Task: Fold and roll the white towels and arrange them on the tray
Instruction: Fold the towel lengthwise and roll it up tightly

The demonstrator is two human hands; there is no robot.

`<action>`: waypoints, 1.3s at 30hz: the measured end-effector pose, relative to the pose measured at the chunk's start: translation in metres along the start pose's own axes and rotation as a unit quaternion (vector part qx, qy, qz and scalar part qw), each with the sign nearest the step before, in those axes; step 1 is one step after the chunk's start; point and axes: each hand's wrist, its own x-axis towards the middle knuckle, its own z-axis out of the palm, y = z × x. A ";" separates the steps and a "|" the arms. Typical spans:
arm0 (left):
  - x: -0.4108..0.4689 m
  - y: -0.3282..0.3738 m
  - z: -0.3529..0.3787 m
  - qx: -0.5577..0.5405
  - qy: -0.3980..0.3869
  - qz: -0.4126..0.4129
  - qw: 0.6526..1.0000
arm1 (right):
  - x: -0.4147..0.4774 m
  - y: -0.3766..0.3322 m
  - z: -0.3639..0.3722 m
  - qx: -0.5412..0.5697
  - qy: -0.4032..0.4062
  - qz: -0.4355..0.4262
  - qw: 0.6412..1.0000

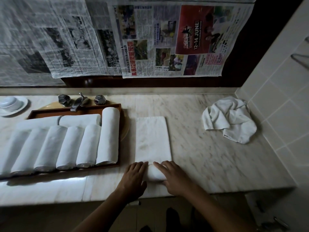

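A white towel (152, 138) lies folded into a long strip on the marble counter, its near end rolled into a short roll (154, 173). My left hand (133, 176) and my right hand (173, 178) press on that roll from either side with fingers fairly straight on top. To the left, a brown wooden tray (50, 113) holds several rolled white towels (108, 136). A crumpled white towel (229, 118) sits at the far right of the counter.
A metal faucet (78, 101) with two knobs stands behind the tray. A white bowl on a saucer (11, 103) is at the far left. Newspapers (150, 39) cover the wall behind. A tiled wall (280, 97) borders the counter's right side.
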 end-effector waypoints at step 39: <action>-0.025 -0.007 -0.015 -0.305 0.013 -0.247 0.920 | -0.015 -0.003 0.008 0.201 0.095 0.159 0.962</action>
